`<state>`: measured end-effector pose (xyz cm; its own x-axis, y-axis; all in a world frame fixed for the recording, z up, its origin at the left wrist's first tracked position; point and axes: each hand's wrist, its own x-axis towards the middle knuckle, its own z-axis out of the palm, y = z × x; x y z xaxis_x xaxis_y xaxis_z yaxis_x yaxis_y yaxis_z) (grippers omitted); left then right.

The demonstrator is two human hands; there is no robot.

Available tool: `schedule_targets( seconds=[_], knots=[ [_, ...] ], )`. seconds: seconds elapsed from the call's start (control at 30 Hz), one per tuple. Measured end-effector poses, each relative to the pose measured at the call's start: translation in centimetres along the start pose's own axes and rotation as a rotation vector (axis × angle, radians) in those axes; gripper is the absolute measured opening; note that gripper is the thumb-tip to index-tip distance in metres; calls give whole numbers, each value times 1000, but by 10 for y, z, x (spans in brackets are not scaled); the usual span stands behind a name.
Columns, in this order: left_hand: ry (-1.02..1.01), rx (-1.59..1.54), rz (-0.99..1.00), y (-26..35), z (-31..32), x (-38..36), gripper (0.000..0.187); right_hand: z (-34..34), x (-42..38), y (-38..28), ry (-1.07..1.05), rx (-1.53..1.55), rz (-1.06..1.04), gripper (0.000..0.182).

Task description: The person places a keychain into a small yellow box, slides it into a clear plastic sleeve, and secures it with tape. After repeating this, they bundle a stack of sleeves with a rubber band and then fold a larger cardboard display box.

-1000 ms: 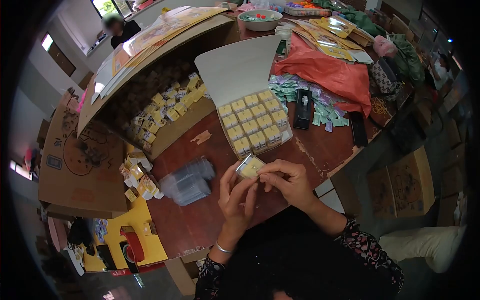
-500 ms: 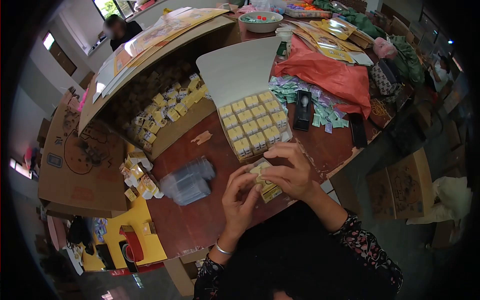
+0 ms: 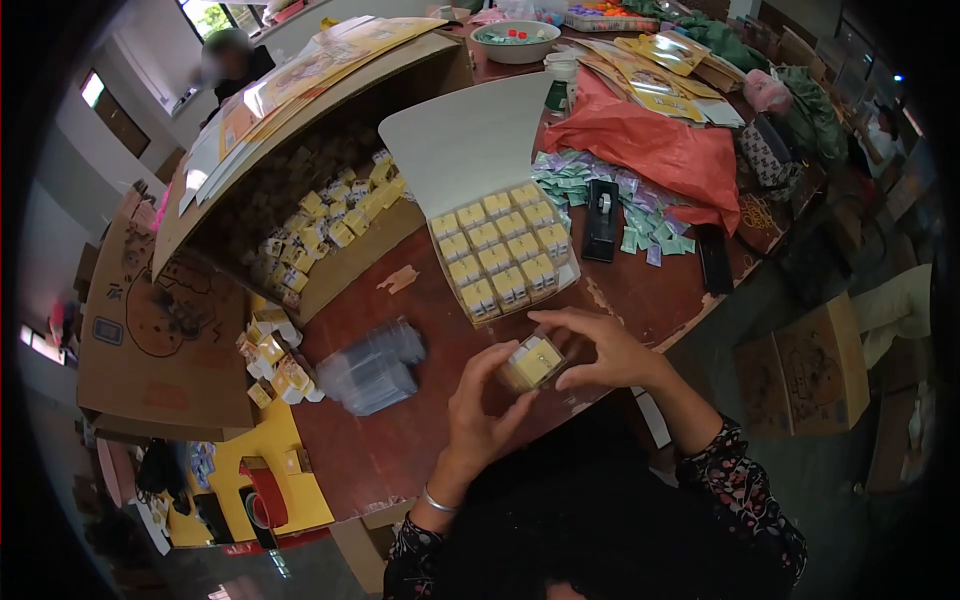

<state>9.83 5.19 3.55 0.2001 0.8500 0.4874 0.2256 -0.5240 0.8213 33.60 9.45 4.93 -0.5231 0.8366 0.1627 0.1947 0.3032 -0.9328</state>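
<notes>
A small yellow box in a clear case (image 3: 536, 362) is held between my two hands over the table's front edge. My left hand (image 3: 482, 398) has its thumb and fingers on the left side of it. My right hand (image 3: 602, 350) curves round its right side, thumb and fingertips close to the case. Just beyond the hands stands an open white-lidded carton (image 3: 478, 316) with rows of small yellow boxes. A stack of clear plastic cases (image 3: 370, 368) lies on the table to the left.
A large cardboard box (image 3: 345, 262) on its side holds many small yellow boxes. Loose boxes (image 3: 283, 362) lie left. Behind the carton are a black tape dispenser (image 3: 600, 225), green and purple packets (image 3: 655, 225), red plastic (image 3: 650, 150) and a phone (image 3: 714, 260). A person (image 3: 235, 65) is at the back left.
Both hands have opened wider around the small box, which now shows between them in its clear case and is turned. The whole view has shifted slightly.
</notes>
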Motion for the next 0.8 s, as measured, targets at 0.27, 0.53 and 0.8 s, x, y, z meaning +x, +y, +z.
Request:
schedule_targets(
  seconds=[0.27, 0.53, 0.8],
  knots=[
    [43, 334, 374, -16, 27, 8, 58, 11, -18, 2, 138, 536, 375, 55],
    [-92, 346, 377, -28, 44, 14, 56, 3, -19, 19, 420, 133, 222, 51],
    [-204, 704, 331, -67, 53, 76, 62, -89, 8, 32, 486, -347, 53, 52]
  ],
)
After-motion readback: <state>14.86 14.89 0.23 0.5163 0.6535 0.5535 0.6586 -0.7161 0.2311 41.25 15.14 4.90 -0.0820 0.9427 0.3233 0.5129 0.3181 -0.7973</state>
